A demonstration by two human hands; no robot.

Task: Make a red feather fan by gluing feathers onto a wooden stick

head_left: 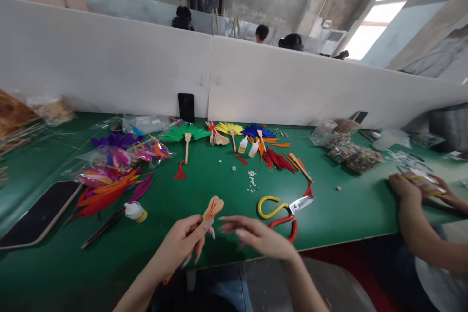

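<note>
The left hand [188, 241] is closing its fingers around a wooden fan handle [212, 206], whose rounded head is showing orange-red lines, above the worktop's [219, 183] near edge. The right hand [261, 239] is hovering just beside it, fingers loosely spread, gripping nothing. Yellow-and-red scissors [288, 209] are lying open just past the right hand, by the near edge. A glue bottle [135, 211] is resting on its side to the left, near loose orange feathers [107, 195]. Along the far edge, a green feather fan [187, 134], a yellow one [230, 129] and a blue one [259, 131] are lying spread, while small white beads [251, 180] are sitting scattered mid-worktop.
</note>
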